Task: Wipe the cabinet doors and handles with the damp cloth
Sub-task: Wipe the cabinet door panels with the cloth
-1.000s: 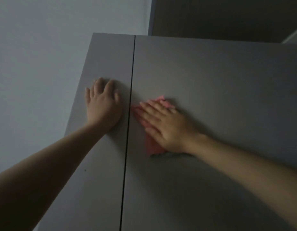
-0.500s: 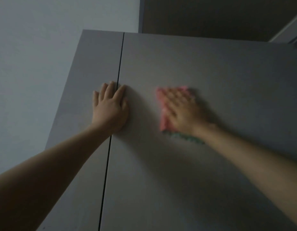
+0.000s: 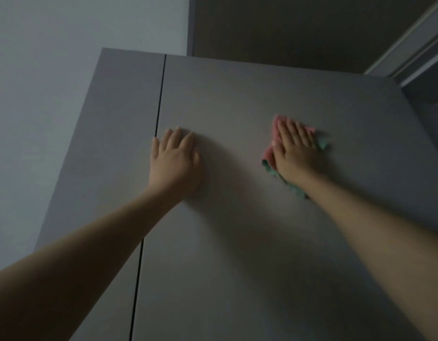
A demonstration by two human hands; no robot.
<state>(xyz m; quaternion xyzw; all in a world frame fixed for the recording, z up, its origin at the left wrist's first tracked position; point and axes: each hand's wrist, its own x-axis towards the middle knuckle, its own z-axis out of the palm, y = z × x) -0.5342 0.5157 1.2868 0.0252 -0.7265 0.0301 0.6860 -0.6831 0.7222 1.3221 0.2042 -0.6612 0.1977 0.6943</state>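
Two grey cabinet doors fill the view, split by a dark vertical gap: a narrow left door and a wide right door. My left hand lies flat with straight fingers on the right door, just right of the gap. My right hand presses a pink and green cloth flat against the right door, fingers straight and pointing up. The cloth shows around my fingers and below my wrist. No handles are visible.
A pale wall runs along the left of the cabinet. Above the doors is a dark brown panel. A light frame or rail slants across the top right corner.
My right hand has slid the cloth rightward across the right door, away from the gap. My left hand has moved from the left door across the gap onto the right door.
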